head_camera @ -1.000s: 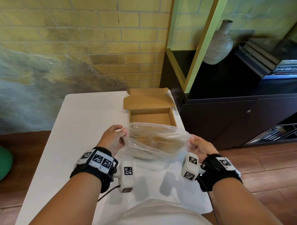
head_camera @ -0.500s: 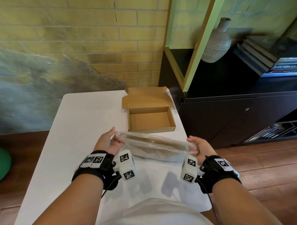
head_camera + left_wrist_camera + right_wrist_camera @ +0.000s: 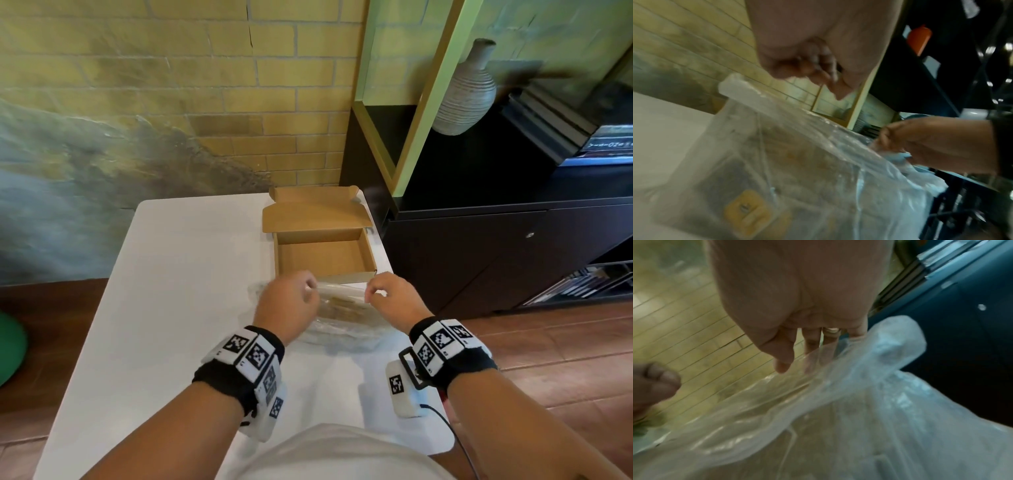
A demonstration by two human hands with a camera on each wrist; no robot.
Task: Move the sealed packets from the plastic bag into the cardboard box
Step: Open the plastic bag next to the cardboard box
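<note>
A clear plastic bag (image 3: pixel 346 329) lies on the white table (image 3: pixel 171 308) just in front of the open cardboard box (image 3: pixel 323 257), whose inside shows bare cardboard. Brown sealed packets (image 3: pixel 337 306) show through the film; one has an orange label (image 3: pixel 750 209). My left hand (image 3: pixel 306 291) and right hand (image 3: pixel 375 294) hover over the bag's far rim, each pinching the thin plastic edge stretched between them. In the right wrist view the right hand's (image 3: pixel 797 356) thumb and fingers sandwich the bag's film (image 3: pixel 859 402). The left hand (image 3: pixel 813 68) is blurred with its fingers curled.
A black cabinet (image 3: pixel 479 257) stands close to the table's right edge, beside the box. On it are a ribbed vase (image 3: pixel 466 92) and stacked books. A brick wall is behind the table. A green object (image 3: pixel 10 342) sits on the floor at the left.
The bag has been set down on the table. Both hands moved from its two ends inward and up to its far rim, now closer together.
</note>
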